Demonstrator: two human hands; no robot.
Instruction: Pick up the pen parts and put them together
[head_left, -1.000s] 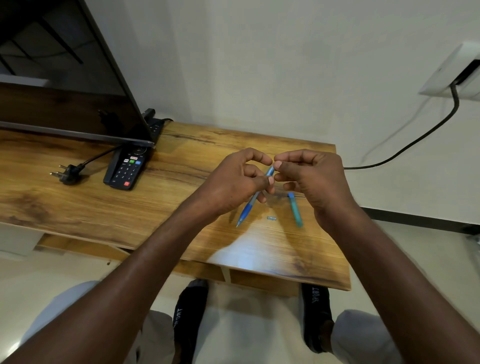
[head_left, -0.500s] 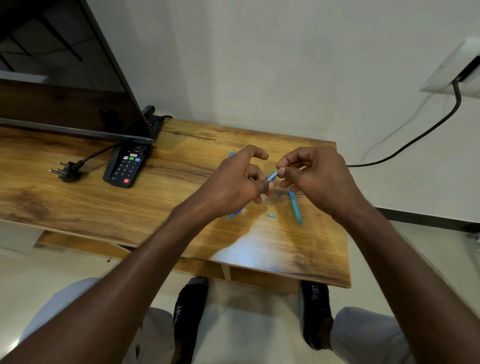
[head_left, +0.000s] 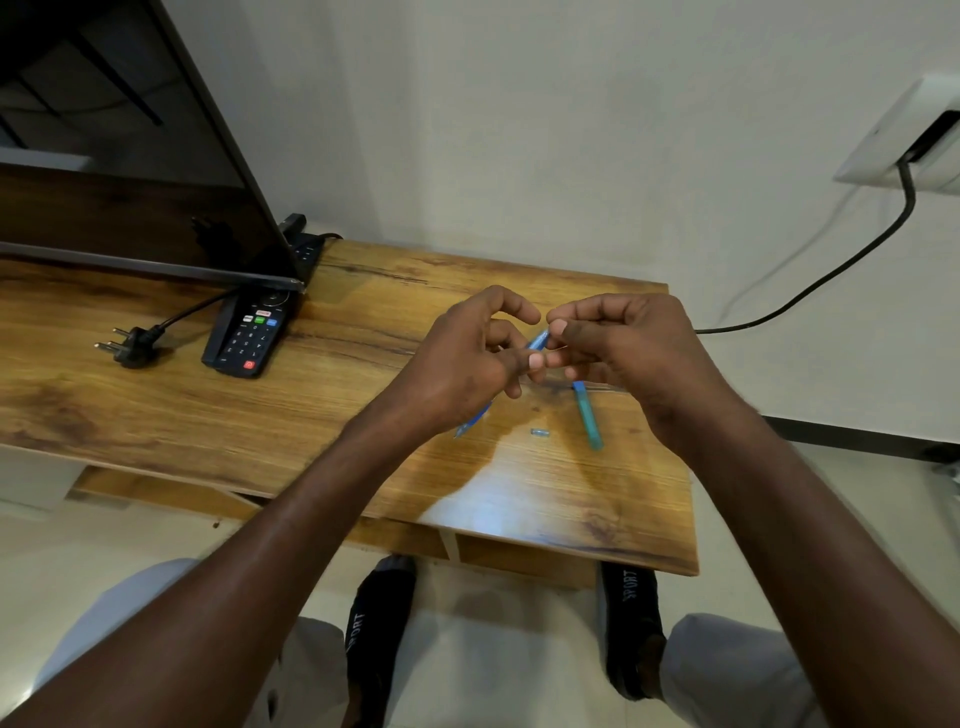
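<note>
The left hand (head_left: 457, 364) had regripped the blue pen (head_left: 537, 340) lower while the right hand (head_left: 623, 348) kept pinching its upper end, both curled around it above the desk (head_left: 208, 415)

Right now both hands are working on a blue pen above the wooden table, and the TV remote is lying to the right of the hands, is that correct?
Not quite. The head view shows the TV remote lying left of the hands, beside the unplugged plug. The rest holds: the left hand and right hand hold the blue pen above the wooden table.
</note>
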